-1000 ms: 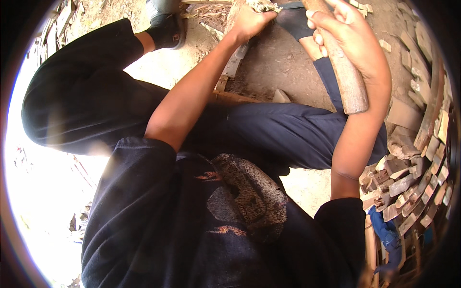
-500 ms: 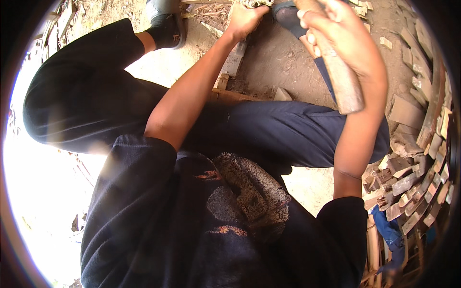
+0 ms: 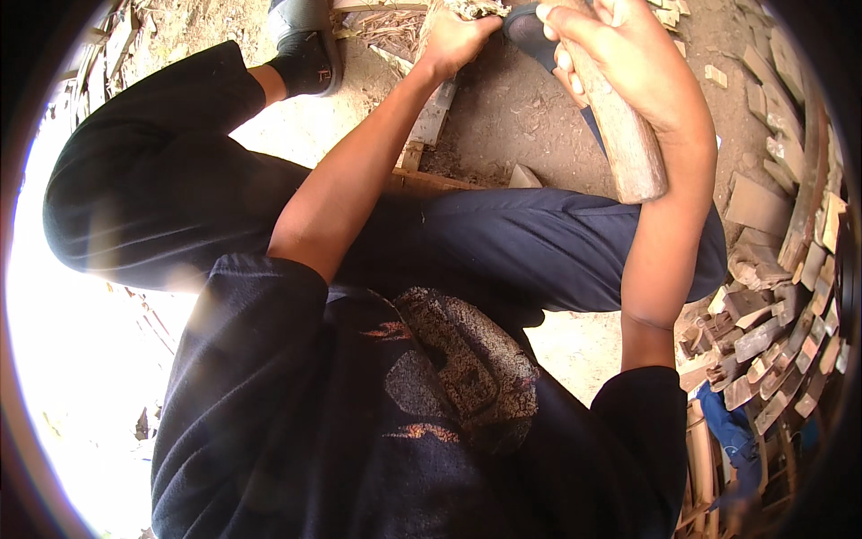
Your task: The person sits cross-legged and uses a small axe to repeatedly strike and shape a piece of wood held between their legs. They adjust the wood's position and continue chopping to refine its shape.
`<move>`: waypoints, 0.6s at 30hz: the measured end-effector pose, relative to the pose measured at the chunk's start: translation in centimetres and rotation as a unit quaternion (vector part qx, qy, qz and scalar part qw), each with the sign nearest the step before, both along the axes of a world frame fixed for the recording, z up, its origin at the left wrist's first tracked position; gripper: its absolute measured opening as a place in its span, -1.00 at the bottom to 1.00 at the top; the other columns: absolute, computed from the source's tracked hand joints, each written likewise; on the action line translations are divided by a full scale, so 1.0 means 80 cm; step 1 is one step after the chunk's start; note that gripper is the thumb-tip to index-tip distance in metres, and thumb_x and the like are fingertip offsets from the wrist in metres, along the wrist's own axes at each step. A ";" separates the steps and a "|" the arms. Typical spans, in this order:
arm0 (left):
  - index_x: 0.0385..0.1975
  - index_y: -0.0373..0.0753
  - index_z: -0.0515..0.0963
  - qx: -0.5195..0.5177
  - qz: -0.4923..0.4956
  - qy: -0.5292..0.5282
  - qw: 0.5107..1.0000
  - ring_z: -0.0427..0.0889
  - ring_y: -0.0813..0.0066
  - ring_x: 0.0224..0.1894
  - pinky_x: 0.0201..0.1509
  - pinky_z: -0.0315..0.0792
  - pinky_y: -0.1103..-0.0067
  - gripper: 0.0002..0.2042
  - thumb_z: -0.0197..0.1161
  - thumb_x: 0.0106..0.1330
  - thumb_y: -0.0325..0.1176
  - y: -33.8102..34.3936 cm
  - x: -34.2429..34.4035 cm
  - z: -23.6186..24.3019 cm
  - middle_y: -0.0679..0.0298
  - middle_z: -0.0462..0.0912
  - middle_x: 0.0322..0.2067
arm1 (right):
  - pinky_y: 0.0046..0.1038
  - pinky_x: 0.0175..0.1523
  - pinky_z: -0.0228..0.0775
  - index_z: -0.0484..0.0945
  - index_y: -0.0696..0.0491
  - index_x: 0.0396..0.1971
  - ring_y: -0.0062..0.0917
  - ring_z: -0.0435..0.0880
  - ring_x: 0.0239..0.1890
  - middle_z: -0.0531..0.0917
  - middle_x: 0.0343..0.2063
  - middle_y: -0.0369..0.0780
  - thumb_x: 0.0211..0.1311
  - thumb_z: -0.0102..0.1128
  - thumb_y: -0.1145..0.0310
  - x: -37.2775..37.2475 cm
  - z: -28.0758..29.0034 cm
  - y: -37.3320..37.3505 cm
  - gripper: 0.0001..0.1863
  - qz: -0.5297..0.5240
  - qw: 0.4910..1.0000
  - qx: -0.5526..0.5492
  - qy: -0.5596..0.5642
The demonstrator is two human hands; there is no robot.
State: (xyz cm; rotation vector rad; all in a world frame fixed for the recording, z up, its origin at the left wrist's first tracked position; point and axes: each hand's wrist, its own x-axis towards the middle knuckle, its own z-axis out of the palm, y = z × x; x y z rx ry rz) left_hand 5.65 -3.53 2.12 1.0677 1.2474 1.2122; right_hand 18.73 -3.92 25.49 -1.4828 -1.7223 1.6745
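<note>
At the upper right, my right hand [image 3: 642, 72] is closed round a thick wooden handle [image 3: 624, 148]. Its blunt, rounded butt points down along my forearm, and its other end runs out of the top of the picture. My left hand [image 3: 456, 43] is at the top middle, with the thumb stretched to the right. Under its fingers is a pale, ragged-looking piece [image 3: 476, 8], cut off by the upper edge. The left fingers are mostly hidden, and I cannot make out what the piece is.
My bent legs [image 3: 503, 234] lie across the middle, with one shoe [image 3: 305, 45] at the upper left. Pale planks [image 3: 435, 117] rest on the dirt ground [image 3: 503, 126] below my left hand. Stacked wood offcuts [image 3: 772, 359] line the right side, beside blue cloth [image 3: 729, 431].
My right hand and the wooden handle have shifted slightly up and to the left. My left hand stays nearly in place at the pale piece.
</note>
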 end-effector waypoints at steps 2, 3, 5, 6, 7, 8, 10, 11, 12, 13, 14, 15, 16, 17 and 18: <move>-0.14 -0.28 0.50 -0.026 -0.028 0.055 0.998 0.54 0.41 -0.20 -0.11 0.42 0.51 -0.70 0.24 0.10 -0.41 0.002 -0.009 0.001 0.25 0.59 -0.26 | -0.55 -0.50 0.42 0.04 0.16 0.38 -0.61 0.47 -0.59 0.52 -0.46 -0.23 0.27 -0.02 0.54 -0.008 -0.005 0.003 -0.33 0.000 0.998 -0.014 -0.054; -0.14 -0.29 0.51 0.020 0.001 0.049 0.999 0.54 0.42 -0.21 -0.12 0.42 0.51 -0.71 0.24 0.11 -0.41 -0.001 -0.008 0.001 0.25 0.59 -0.27 | -0.55 -0.49 0.43 0.04 0.15 0.38 -0.60 0.48 -0.59 0.52 -0.46 -0.23 0.27 -0.01 0.54 -0.012 -0.012 0.001 -0.33 0.017 0.994 -0.020 -0.106; -0.15 -0.29 0.51 0.121 0.054 0.030 0.991 0.54 0.43 -0.23 -0.15 0.42 0.52 -0.72 0.23 0.11 -0.42 -0.003 -0.001 0.013 0.26 0.58 -0.29 | -0.55 -0.48 0.44 0.05 0.15 0.38 -0.60 0.49 -0.57 0.53 -0.43 -0.23 0.27 -0.01 0.53 -0.006 -0.033 0.004 -0.33 0.081 0.988 -0.040 -0.129; -0.15 -0.29 0.51 0.084 0.034 0.002 0.996 0.54 0.44 -0.23 -0.14 0.42 0.53 -0.71 0.23 0.11 -0.41 0.000 -0.004 0.011 0.26 0.58 -0.29 | -0.55 -0.48 0.44 0.05 0.15 0.37 -0.60 0.50 -0.57 0.53 -0.41 -0.23 0.26 -0.01 0.53 -0.002 -0.033 0.009 -0.34 0.067 0.990 -0.062 -0.107; -0.15 -0.29 0.51 0.043 0.014 -0.030 0.998 0.54 0.44 -0.23 -0.14 0.42 0.53 -0.71 0.23 0.11 -0.41 0.000 -0.006 0.008 0.26 0.58 -0.29 | -0.55 -0.47 0.45 0.06 0.14 0.37 -0.60 0.50 -0.56 0.53 -0.40 -0.23 0.26 -0.01 0.53 -0.001 -0.029 0.013 -0.34 0.052 0.991 -0.086 -0.088; -0.15 -0.30 0.51 0.003 -0.006 -0.063 0.998 0.53 0.45 -0.23 -0.14 0.42 0.53 -0.71 0.23 0.11 -0.41 0.000 -0.006 0.004 0.26 0.58 -0.30 | -0.55 -0.47 0.45 0.06 0.14 0.37 -0.59 0.50 -0.55 0.53 -0.38 -0.23 0.26 -0.01 0.53 0.001 -0.025 0.016 -0.34 0.037 0.991 -0.109 -0.069; -0.16 -0.30 0.52 0.031 0.007 -0.088 0.996 0.53 0.45 -0.23 -0.14 0.42 0.53 -0.73 0.23 0.11 -0.41 0.006 0.000 0.006 0.26 0.58 -0.30 | -0.55 -0.48 0.44 0.05 0.15 0.37 -0.60 0.50 -0.55 0.53 -0.36 -0.24 0.26 -0.02 0.54 0.012 -0.024 0.016 -0.34 0.036 0.996 -0.078 -0.015; -0.17 -0.30 0.52 0.044 0.014 -0.099 0.994 0.53 0.45 -0.23 -0.13 0.42 0.53 -0.73 0.22 0.12 -0.41 0.007 0.002 0.009 0.26 0.58 -0.30 | -0.55 -0.49 0.44 0.05 0.15 0.38 -0.60 0.50 -0.55 0.53 -0.37 -0.24 0.26 -0.02 0.54 0.017 -0.033 0.019 -0.33 0.021 0.997 -0.075 -0.001; -0.18 -0.30 0.51 0.013 -0.002 -0.069 0.998 0.52 0.46 -0.25 -0.16 0.42 0.53 -0.74 0.22 0.12 -0.42 0.008 0.001 0.005 0.27 0.57 -0.31 | -0.55 -0.49 0.43 0.04 0.15 0.38 -0.60 0.50 -0.55 0.53 -0.38 -0.24 0.26 -0.02 0.54 0.019 -0.039 0.021 -0.33 0.005 0.997 -0.072 0.014; -0.19 -0.30 0.51 -0.019 -0.014 -0.033 0.999 0.52 0.47 -0.27 -0.18 0.42 0.54 -0.75 0.22 0.12 -0.42 0.011 -0.006 -0.002 0.28 0.57 -0.33 | -0.55 -0.50 0.42 0.04 0.15 0.38 -0.61 0.50 -0.56 0.52 -0.43 -0.25 0.25 0.00 0.54 0.013 -0.040 0.023 -0.32 -0.015 0.997 -0.064 0.026; -0.19 -0.30 0.51 -0.051 -0.027 0.002 0.998 0.52 0.48 -0.30 -0.21 0.42 0.54 -0.76 0.21 0.12 -0.43 0.011 -0.010 -0.008 0.29 0.56 -0.34 | -0.55 -0.50 0.42 0.03 0.14 0.38 -0.61 0.50 -0.56 0.52 -0.45 -0.25 0.25 0.00 0.54 0.006 -0.040 0.018 -0.32 -0.018 0.999 -0.043 -0.006; -0.21 -0.30 0.51 -0.017 0.001 0.015 1.000 0.51 0.50 -0.33 -0.25 0.41 0.55 -0.77 0.21 0.12 -0.44 0.006 -0.008 -0.015 0.31 0.55 -0.37 | -0.55 -0.50 0.42 0.03 0.14 0.38 -0.61 0.50 -0.57 0.52 -0.46 -0.25 0.25 0.00 0.53 -0.003 -0.036 0.008 -0.31 -0.021 0.999 -0.022 -0.037; -0.23 -0.29 0.50 0.021 0.026 0.027 0.999 0.49 0.51 -0.37 -0.30 0.39 0.56 -0.78 0.21 0.12 -0.44 0.006 -0.004 -0.016 0.32 0.54 -0.40 | -0.55 -0.50 0.42 0.03 0.14 0.38 -0.60 0.49 -0.57 0.51 -0.48 -0.25 0.25 0.00 0.53 -0.008 -0.032 0.005 -0.31 -0.028 0.997 0.004 -0.071; -0.24 -0.29 0.50 0.060 0.051 0.039 0.996 0.48 0.52 -0.40 -0.35 0.38 0.56 -0.80 0.21 0.12 -0.45 0.006 -0.002 -0.017 0.33 0.52 -0.43 | -0.55 -0.50 0.42 0.02 0.13 0.39 -0.60 0.50 -0.57 0.51 -0.50 -0.25 0.26 0.01 0.51 -0.009 -0.040 0.012 -0.31 -0.001 0.989 -0.028 -0.147; -0.26 -0.29 0.50 0.039 0.042 -0.004 0.998 0.47 0.54 -0.42 -0.38 0.37 0.57 -0.81 0.21 0.12 -0.45 0.007 -0.004 -0.019 0.34 0.51 -0.45 | -0.55 -0.50 0.43 0.02 0.13 0.39 -0.60 0.50 -0.57 0.51 -0.49 -0.25 0.26 0.01 0.51 -0.006 -0.039 0.018 -0.31 0.015 0.990 -0.054 -0.133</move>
